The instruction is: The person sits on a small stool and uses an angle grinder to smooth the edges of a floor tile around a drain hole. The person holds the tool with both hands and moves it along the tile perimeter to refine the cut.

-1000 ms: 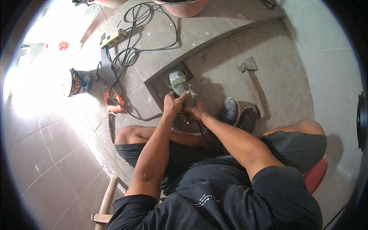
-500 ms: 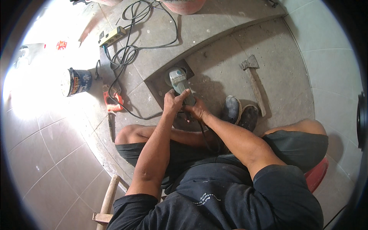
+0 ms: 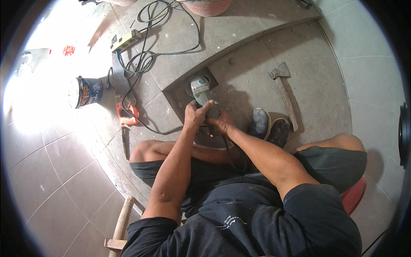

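An angle grinder (image 3: 200,88) with a grey-green body lies between my two hands, its head pointing away from me. My left hand (image 3: 195,113) is closed round the left of its body, thumb on top. Lower on the right, my right hand (image 3: 221,123) grips the rear end, where a dark cord (image 3: 231,156) hangs down toward my lap. The disc shows only in part, at the left of the grinder's head. Beneath the head is a dark square patch (image 3: 210,78) in the corner of the recessed floor. Whether disc and floor touch, I cannot tell.
A hatchet (image 3: 287,96) lies on the right, beyond my dark shoes (image 3: 259,124). Leftward are an orange-handled saw (image 3: 127,115), a paint bucket (image 3: 87,91), a knife-like tool (image 3: 125,143) and a yellowish power strip (image 3: 128,41) with coiled cable (image 3: 156,53). A raised step edge (image 3: 239,48) borders the recess.
The view has shifted very slightly. Both hands keep their hold on the grinder, and nothing else visibly differs.
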